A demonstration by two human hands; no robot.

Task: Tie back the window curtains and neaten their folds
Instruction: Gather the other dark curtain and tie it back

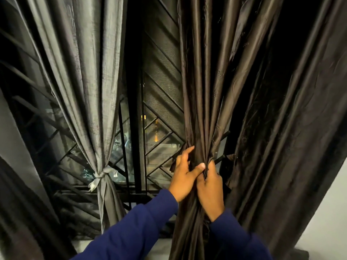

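Observation:
A dark brown satin curtain (204, 87) hangs right of centre, its folds drawn together into a narrow bunch at hand height. My left hand (183, 175) grips that bunch from the left, thumb across the front. My right hand (210, 188) grips the same bunch just below and to the right, fingers curled into the fabric. On the left hangs a grey curtain (88, 76), gathered and bound with a pale tie (100, 176) knotted around it. Both my arms wear blue sleeves.
Behind the curtains is a window with a black metal grille (159, 113) of diagonal bars; night lights show through. A wider dark curtain panel (293, 128) hangs loose at the right. A pale wall (326, 218) shows at the lower right.

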